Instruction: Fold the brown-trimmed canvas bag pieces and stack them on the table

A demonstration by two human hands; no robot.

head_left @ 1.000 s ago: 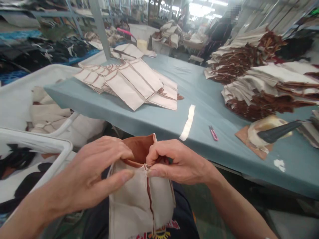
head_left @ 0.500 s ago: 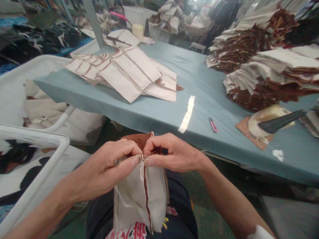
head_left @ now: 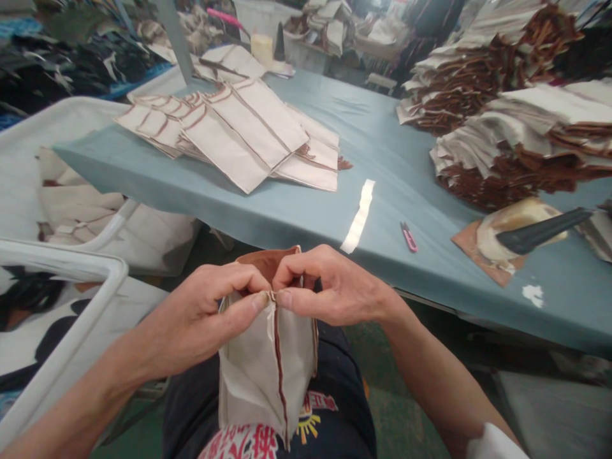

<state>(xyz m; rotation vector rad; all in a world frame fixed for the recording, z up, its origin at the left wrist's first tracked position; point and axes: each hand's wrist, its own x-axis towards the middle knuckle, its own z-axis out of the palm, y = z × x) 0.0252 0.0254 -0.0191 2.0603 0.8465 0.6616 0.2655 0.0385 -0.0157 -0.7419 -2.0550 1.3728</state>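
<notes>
A cream fabric bag (head_left: 253,376) with brown seam edges and a brown lining hangs upright over my lap. My left hand (head_left: 217,315) pinches its top edge just left of the middle seam. Right beside it, my right hand (head_left: 329,287) pinches the same edge on the other side of the seam, thumb tips nearly touching. A narrow white strip shows along the seam under my thumbs. Whatever lies between the fingertips besides the bag's edge is hidden.
On the blue table (head_left: 306,217) lie flat cream panels (head_left: 243,127), a white strip (head_left: 358,217), pink thread snips (head_left: 408,237) and a dark-handled tool (head_left: 540,229) on a brown piece. Stacks of brown-edged fabric (head_left: 507,146) rise at right. White bins (head_left: 115,274) stand at left.
Both hands and the bag's top have shifted up very slightly in view. The pinch on the bag's edge stays the same.
</notes>
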